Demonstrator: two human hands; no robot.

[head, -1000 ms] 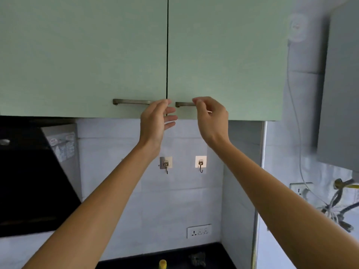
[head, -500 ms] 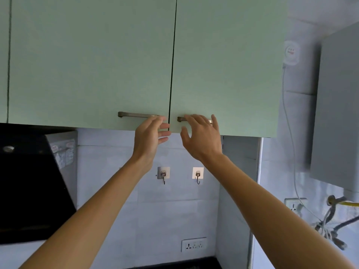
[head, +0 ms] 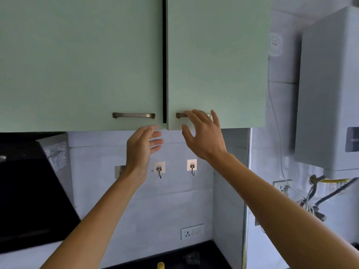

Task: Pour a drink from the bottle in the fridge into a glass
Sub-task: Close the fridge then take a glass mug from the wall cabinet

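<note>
Two pale green wall cabinet doors fill the top of the view, the left door (head: pixel 81 65) and the right door (head: pixel 215 61), with a dark gap between them. Each carries a metal bar handle: the left handle (head: pixel 133 115) is bare, the right handle (head: pixel 179 115) is partly covered. My right hand (head: pixel 202 134) is spread open in front of the right handle, fingers apart. My left hand (head: pixel 142 146) is open just below the doors' lower edge, holding nothing. No bottle, fridge or glass is visible.
A black range hood (head: pixel 29 191) slants at the left. Two adhesive hooks (head: pixel 192 166) hang on the tiled wall, with a socket (head: pixel 192 231) below. A grey water heater (head: pixel 330 84) and tangled pipes (head: pixel 314 202) are at the right. A yellow cap (head: pixel 160 265) pokes up at the bottom edge.
Both hands have let go of the handles and dropped slightly, fingers spreading open. The gap between the doors now looks a little wider and darker. The camera has shifted.
</note>
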